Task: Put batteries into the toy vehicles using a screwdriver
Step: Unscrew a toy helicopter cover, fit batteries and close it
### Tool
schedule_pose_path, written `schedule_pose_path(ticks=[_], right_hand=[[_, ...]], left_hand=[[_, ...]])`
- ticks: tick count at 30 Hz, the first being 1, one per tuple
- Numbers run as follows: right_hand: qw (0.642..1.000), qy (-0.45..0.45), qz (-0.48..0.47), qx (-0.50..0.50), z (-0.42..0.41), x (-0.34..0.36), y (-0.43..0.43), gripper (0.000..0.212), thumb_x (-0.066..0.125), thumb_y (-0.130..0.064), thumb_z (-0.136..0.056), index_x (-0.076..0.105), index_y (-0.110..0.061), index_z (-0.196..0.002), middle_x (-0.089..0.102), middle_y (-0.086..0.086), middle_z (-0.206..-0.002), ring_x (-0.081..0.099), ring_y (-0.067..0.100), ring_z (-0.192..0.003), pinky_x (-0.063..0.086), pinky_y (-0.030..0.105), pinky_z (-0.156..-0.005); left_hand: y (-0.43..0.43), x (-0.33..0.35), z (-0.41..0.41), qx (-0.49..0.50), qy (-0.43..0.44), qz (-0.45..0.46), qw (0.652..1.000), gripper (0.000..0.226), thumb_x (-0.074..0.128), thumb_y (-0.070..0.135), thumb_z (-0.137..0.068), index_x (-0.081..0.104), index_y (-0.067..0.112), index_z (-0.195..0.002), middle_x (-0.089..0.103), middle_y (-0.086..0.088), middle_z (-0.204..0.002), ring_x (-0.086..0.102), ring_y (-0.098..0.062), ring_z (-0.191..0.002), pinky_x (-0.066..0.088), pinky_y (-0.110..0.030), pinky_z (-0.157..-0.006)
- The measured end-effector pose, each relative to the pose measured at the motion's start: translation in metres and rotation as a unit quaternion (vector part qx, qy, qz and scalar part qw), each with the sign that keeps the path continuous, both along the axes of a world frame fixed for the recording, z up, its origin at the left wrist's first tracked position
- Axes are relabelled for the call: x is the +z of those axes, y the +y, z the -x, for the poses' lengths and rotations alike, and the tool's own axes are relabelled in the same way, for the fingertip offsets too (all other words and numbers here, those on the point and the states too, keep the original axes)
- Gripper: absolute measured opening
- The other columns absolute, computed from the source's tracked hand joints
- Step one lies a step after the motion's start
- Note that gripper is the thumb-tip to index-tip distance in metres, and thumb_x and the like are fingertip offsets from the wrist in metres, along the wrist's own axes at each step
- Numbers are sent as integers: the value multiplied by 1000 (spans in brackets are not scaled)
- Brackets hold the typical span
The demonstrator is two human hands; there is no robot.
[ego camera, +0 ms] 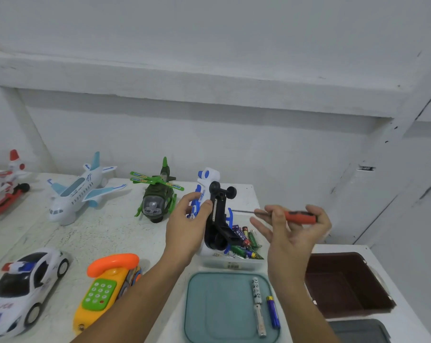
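Note:
My left hand (pixel 184 226) grips a white and blue toy helicopter (pixel 215 214), held up on end with its black underside and wheels facing right. My right hand (pixel 291 231) holds an orange-handled screwdriver (pixel 283 215); the metal tip points left, a short gap from the toy's underside. Below the toy stands a clear box of loose batteries (pixel 244 246). On the teal lid (pixel 216 305) lie two white batteries end to end (pixel 257 305) and a blue battery (pixel 273 311).
On the white table (pixel 115 233) stand a green helicopter (pixel 157 196), a white and blue plane (pixel 82 190), a red and white toy (pixel 4 186), a police car (pixel 24 288) and an orange and yellow phone toy (pixel 108 285). A brown bin (pixel 345 283) sits at right.

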State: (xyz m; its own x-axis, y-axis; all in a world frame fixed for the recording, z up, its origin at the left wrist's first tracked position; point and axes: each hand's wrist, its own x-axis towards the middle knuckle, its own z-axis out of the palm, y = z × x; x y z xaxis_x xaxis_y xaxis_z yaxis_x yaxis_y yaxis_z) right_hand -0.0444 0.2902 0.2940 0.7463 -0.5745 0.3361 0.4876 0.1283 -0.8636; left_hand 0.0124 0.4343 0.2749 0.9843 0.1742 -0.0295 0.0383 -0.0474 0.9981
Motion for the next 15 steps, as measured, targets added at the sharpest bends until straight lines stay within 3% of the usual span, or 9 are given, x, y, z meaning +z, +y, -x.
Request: schedule_pose_path(ticks=[4,7,9,12,15], right_hand=[[997,-6,63,49,-24,16,0,39,53,-1,-96,32,-31,-111,60,31,-98,70,39,-76,59,42,-80],[990,-25,123,71,-38,19,4,40,53,0,-96,33,-33,-110,55,31,-98,70,35,-75,58,40,-82],[985,-31,155,74,-43,19,6,42,52,-1,-97,34,-37,-110,56,26,-96,71,31,-76,58,40,-83],[979,-42,182,77,-47,18,9,49,52,-2,-97,37,-48,-108,58,17,-93,70,30,-79,58,44,-83],[969,-69,227,64,-48,12,12,55,51,1,-97,36,-50,-110,60,7,-92,69,33,-84,56,52,-83]], left_hand=[[0,-1,-1,4,11,23,1000,17,65,37,-91,61,42,-107,62,7,-100,65,-18,-91,51,-38,-82],[0,-1,0,6,12,35,999,18,64,38,-91,62,42,-108,63,5,-99,66,-24,-91,49,-39,-72],[1,-1,0,6,12,38,999,19,63,37,-91,62,41,-110,63,4,-99,66,-24,-89,48,-37,-66],[3,0,0,5,12,49,999,20,63,34,-92,63,37,-111,63,1,-97,64,-17,-85,50,-37,-77],[4,1,0,2,11,52,999,19,62,32,-93,64,36,-112,64,0,-94,64,-13,-80,52,-34,-77]])
